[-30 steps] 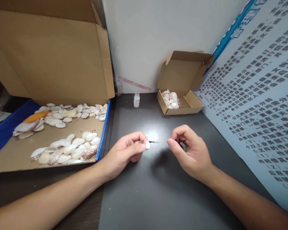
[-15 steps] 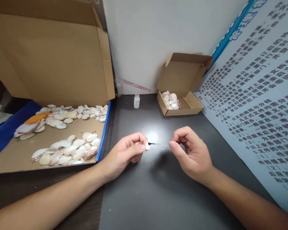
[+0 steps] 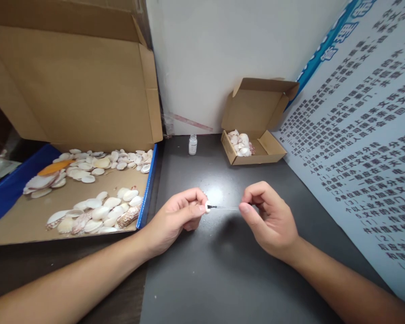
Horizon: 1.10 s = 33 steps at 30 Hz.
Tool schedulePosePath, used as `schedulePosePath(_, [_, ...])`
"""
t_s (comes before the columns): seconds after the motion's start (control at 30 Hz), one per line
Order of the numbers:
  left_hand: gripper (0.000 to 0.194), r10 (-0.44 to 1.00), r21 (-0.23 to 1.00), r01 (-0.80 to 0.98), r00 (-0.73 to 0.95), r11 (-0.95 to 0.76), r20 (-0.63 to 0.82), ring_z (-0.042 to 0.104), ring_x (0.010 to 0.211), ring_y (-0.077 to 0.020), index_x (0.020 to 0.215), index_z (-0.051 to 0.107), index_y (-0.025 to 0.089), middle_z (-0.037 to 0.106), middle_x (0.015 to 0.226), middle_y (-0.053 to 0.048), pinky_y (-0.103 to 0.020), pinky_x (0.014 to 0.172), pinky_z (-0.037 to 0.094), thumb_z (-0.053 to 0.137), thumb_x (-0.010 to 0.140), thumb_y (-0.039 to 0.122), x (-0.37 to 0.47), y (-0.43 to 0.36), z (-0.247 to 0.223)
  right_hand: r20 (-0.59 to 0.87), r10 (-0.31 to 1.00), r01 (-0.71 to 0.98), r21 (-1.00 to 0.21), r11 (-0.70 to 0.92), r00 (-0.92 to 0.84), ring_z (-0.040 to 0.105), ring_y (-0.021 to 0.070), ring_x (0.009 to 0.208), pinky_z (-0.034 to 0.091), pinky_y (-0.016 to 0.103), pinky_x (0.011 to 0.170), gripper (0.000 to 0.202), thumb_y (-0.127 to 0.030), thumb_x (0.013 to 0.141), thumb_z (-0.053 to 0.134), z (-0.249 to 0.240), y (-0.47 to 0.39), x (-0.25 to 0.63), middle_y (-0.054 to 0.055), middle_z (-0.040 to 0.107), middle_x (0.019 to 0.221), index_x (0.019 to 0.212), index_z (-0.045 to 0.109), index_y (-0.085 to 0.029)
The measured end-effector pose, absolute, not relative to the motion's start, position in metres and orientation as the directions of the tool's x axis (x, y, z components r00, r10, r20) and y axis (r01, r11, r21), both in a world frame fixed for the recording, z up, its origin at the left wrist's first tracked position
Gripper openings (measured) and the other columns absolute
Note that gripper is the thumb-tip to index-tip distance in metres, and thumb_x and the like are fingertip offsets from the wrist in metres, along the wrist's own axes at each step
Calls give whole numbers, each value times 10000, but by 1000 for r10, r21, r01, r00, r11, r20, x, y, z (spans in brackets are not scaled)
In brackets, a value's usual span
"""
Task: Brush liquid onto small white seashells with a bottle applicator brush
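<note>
My left hand (image 3: 184,211) pinches a small white shell (image 3: 207,207) between thumb and forefinger; the fingers cover much of it. My right hand (image 3: 272,220) is closed on a thin brush (image 3: 227,208) with a clear stem and a dark tip; its far end is hidden in the fingers. The brush lies nearly level between both hands, and its dark tip appears to touch the shell's right face. Beyond the hands, a small clear bottle (image 3: 192,145) with a white label stands uncapped on the dark table (image 3: 202,274).
At left, an open blue-sided cardboard box (image 3: 103,182) holds two groups of shells (image 3: 99,211) and an orange piece (image 3: 56,167). A smaller open carton (image 3: 256,157) at the back right contains pale shells (image 3: 239,143). A printed panel (image 3: 367,135) stands along the right side.
The brush tip has shifted slightly down and toward the shell, from its upper edge onto its face. Both hands keep their grips.
</note>
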<state>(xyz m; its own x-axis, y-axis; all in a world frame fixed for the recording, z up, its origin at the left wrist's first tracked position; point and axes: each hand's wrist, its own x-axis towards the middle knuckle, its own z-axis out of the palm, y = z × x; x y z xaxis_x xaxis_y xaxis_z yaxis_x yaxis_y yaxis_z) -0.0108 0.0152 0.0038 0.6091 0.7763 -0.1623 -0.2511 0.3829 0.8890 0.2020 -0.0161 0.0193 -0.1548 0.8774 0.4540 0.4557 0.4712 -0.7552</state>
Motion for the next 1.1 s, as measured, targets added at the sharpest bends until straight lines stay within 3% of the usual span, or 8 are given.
schedulePosePath(0.37, [224,774,888,-251,612,384,-162,271,523,-75,800,535,183,331,586,76,-255,525,197,671,835,356,-11,17,3,452,878,423,-773,473,-154,407,82,527,361,209,500,123,-187,930,542,17,-16,202,-75,442,655,851,474,-251])
schedulePosePath(0.6, [212,782,893,-257,606,370,-150,266,530,-76,805,548,179,336,596,72,-256,525,195,662,846,352,-11,16,4,416,901,482,-768,422,-125,432,80,527,376,207,509,142,-224,902,614,16,-14,202,-82,439,644,859,480,-251])
schedulePosePath(0.87, [208,777,883,-267,610,386,-155,255,517,-73,806,537,183,325,571,82,-256,521,193,668,842,339,-11,15,3,459,875,441,-761,476,-153,429,86,537,368,209,503,109,-186,938,521,20,-17,203,-69,460,661,857,480,-245])
schedulePosePath(1.1, [198,772,871,-288,618,398,-149,283,510,-62,799,552,171,384,581,76,-252,515,190,682,829,317,-11,17,2,442,889,515,-738,436,-118,440,90,521,387,208,494,119,-230,913,589,15,-15,203,-70,459,656,866,482,-251])
